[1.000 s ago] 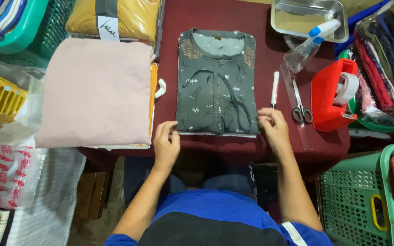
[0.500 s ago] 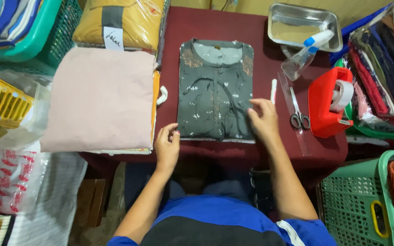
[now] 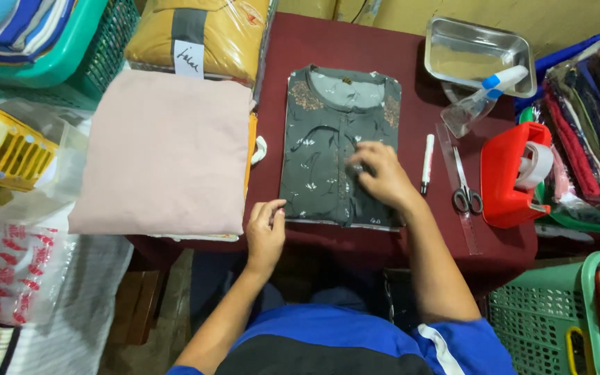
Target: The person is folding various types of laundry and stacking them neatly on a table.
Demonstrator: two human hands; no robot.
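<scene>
Grey folded shirt [image 3: 335,149] sits mid-table on the maroon table [image 3: 355,239]. Our right hand [image 3: 380,177] presses flat on its lower middle, fingers loose, gripping nothing. Our left hand [image 3: 265,232] rests open at its lower-left corner. Pink folded fabric [image 3: 164,153] lies left; white marker [image 3: 427,160], scissors [image 3: 465,194], red tape dispenser [image 3: 512,173] right.

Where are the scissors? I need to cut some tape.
In the head view the scissors lie on the maroon table to the person's right, between the white marker and the red tape dispenser.
</scene>
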